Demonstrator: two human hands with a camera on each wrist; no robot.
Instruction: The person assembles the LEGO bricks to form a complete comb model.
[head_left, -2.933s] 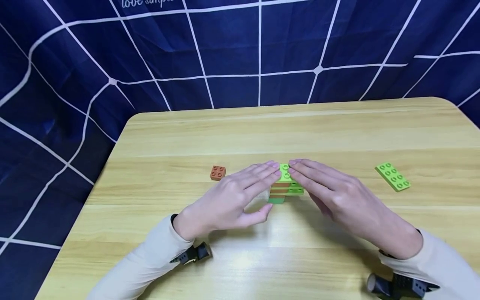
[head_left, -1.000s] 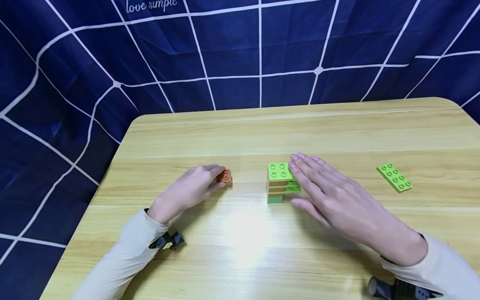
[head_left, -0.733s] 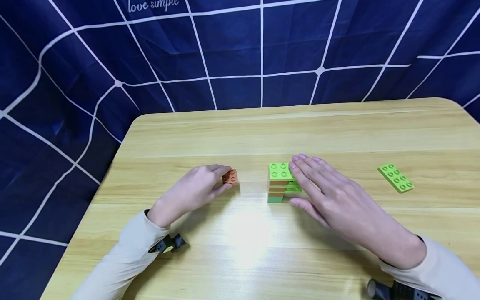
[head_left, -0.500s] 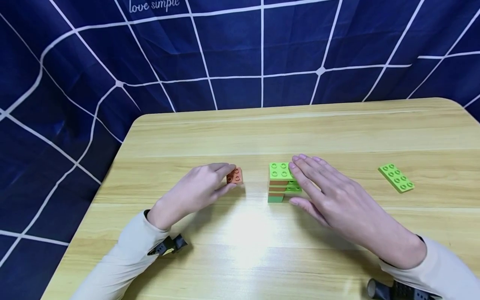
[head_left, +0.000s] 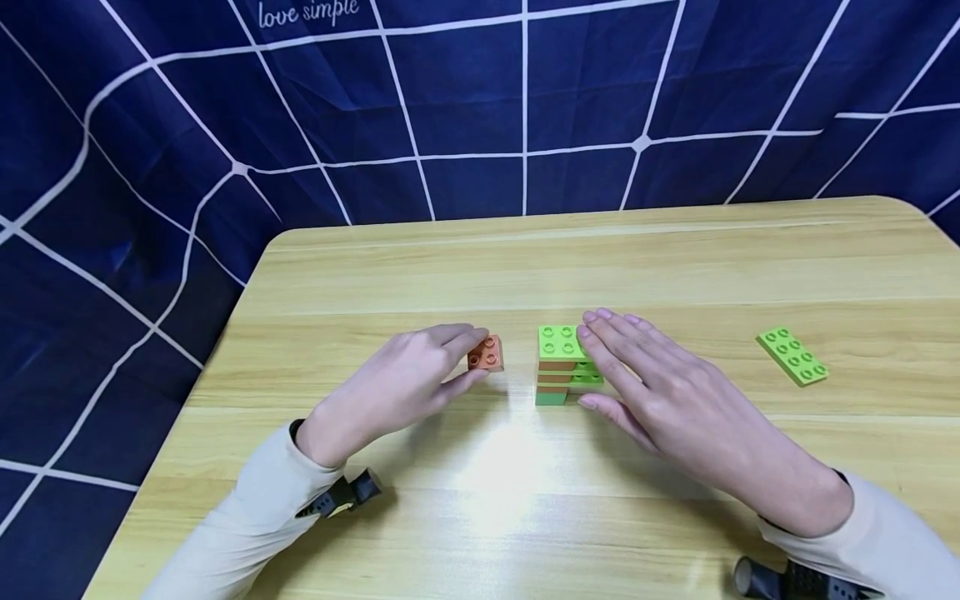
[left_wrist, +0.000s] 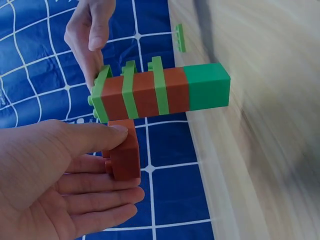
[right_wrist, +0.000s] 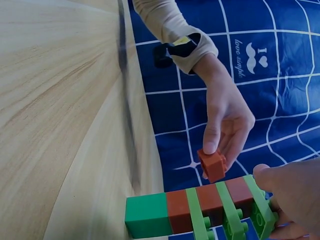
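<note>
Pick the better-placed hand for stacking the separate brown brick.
Left, likely: the left hand pinches the brown brick close to the stack; the right hand, at its top, holds no separate brick.

The person here wears cream fabric: a creased left sleeve (head_left: 251, 512) at lower left, its matching right sleeve (head_left: 885, 537) at lower right. Black edging (head_left: 296, 430) peeks from the cuffs. Each wrist carries a black, dotted boxy mount (head_left: 817, 579) with a stubby cylinder (head_left: 756, 577); the left hand (head_left: 397, 379) and right hand (head_left: 671, 392) are bare.
</note>
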